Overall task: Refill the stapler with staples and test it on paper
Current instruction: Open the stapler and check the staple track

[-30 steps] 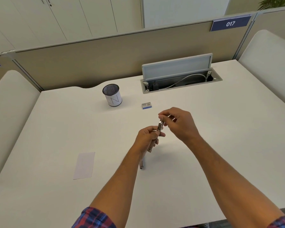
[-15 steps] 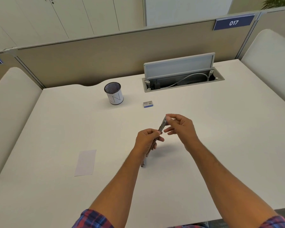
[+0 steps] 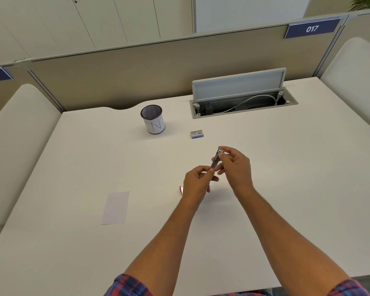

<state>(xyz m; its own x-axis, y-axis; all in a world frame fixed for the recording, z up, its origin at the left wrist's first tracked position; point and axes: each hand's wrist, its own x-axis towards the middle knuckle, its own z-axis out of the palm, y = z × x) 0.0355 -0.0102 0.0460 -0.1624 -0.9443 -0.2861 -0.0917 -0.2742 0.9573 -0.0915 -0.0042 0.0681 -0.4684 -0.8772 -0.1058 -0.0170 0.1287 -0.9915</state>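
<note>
A slim metal stapler (image 3: 215, 159) is held up above the middle of the white desk (image 3: 286, 167), tilted with its far end raised. My left hand (image 3: 195, 184) grips its lower part; a red tip (image 3: 181, 190) shows beside that wrist. My right hand (image 3: 235, 167) pinches the stapler's upper end between thumb and fingers. A small staple box (image 3: 197, 134) lies on the desk beyond the hands. A slip of white paper (image 3: 115, 207) lies flat to the left. Whether staples sit inside the stapler is hidden.
A mesh pen cup (image 3: 152, 119) with a white label stands at the back left. An open cable hatch (image 3: 242, 103) with a raised lid and a grey cable sits at the back right. A beige partition (image 3: 115, 77) closes the far edge.
My right hand slid along the stapler's raised end and now pinches its tip. The stapler tilted a little further away. The left hand kept its grip.
</note>
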